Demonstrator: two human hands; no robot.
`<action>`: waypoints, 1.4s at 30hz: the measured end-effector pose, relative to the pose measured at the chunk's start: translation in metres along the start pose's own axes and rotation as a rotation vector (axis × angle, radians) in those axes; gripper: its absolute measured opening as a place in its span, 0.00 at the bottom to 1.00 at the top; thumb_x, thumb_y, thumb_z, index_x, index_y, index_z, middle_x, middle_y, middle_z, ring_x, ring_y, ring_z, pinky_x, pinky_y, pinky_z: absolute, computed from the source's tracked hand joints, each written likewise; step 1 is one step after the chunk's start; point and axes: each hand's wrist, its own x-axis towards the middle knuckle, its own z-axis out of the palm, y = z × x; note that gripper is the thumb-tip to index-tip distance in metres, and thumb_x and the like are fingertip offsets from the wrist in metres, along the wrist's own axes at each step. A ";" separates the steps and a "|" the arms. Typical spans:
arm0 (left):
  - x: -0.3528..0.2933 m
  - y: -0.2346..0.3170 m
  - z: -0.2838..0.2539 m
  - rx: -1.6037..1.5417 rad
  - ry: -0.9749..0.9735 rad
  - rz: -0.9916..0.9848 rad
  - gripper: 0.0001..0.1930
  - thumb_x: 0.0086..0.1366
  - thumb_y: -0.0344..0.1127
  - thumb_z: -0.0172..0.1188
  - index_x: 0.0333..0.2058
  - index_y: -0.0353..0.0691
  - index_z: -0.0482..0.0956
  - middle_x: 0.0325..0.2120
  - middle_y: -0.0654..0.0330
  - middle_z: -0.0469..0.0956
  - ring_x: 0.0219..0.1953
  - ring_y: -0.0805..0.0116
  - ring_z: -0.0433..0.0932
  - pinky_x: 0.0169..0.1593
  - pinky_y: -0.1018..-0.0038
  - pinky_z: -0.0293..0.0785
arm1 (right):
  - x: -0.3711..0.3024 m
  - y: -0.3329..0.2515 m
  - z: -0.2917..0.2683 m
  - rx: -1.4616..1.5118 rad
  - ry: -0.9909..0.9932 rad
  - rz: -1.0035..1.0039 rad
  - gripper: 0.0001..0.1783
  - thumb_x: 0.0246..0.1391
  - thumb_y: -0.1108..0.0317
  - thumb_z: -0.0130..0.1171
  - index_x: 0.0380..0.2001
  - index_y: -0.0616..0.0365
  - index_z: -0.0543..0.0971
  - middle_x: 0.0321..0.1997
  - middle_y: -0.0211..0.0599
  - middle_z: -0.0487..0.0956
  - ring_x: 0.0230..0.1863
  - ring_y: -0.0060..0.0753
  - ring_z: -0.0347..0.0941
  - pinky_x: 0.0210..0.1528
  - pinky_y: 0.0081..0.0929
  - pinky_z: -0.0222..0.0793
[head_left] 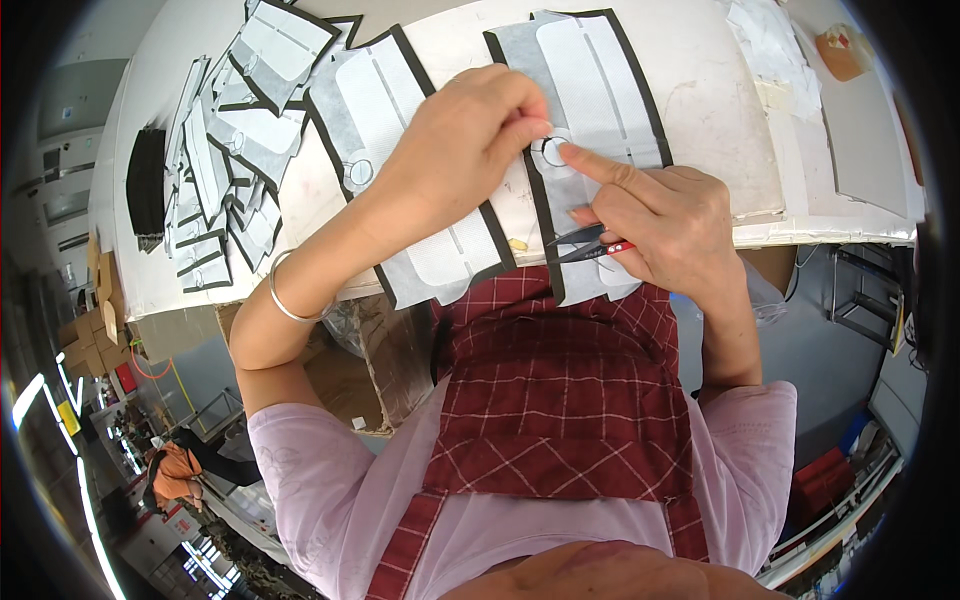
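Observation:
Two white fabric panels with black borders lie side by side on the table. Over the right panel (590, 70), my left hand (465, 130) pinches thumb and forefinger together beside a small ring-shaped cutout (556, 152); whatever is in the pinch is too small to make out. My right hand (665, 215) presses its extended index fingertip at that ring. Its other fingers are curled round small scissors (590, 250) with dark blades and a red part, blades pointing left. Partly under my left forearm is the left panel (370, 90), with a similar ring (360, 172).
A loose heap of similar panels (240, 130) covers the table's left side, by a black stack of strips (147, 190). Crumpled white material (765, 50) and an orange-brown container (843, 52) are at the far right. Below the table edge stands a cardboard box (395, 360).

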 end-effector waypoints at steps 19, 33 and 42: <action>0.005 -0.021 -0.035 0.018 -0.285 0.159 0.08 0.63 0.32 0.66 0.38 0.39 0.78 0.36 0.62 0.76 0.44 0.63 0.72 0.48 0.69 0.69 | 0.006 0.005 -0.012 0.216 -0.100 0.075 0.13 0.39 0.70 0.72 0.24 0.58 0.76 0.45 0.34 0.86 0.22 0.32 0.76 0.24 0.26 0.70; -0.003 -0.024 -0.023 -0.051 -0.075 0.196 0.07 0.66 0.31 0.63 0.40 0.36 0.78 0.32 0.59 0.77 0.34 0.64 0.78 0.39 0.68 0.74 | 0.095 0.048 -0.045 0.039 -0.594 0.145 0.21 0.56 0.50 0.67 0.25 0.58 0.79 0.16 0.43 0.69 0.19 0.45 0.65 0.26 0.38 0.59; -0.001 -0.024 -0.022 -0.044 -0.053 0.183 0.05 0.68 0.31 0.60 0.38 0.36 0.76 0.32 0.55 0.76 0.36 0.56 0.77 0.40 0.64 0.72 | 0.115 0.058 -0.033 0.089 -0.708 0.080 0.22 0.57 0.53 0.65 0.21 0.61 0.78 0.15 0.42 0.66 0.19 0.42 0.61 0.27 0.37 0.58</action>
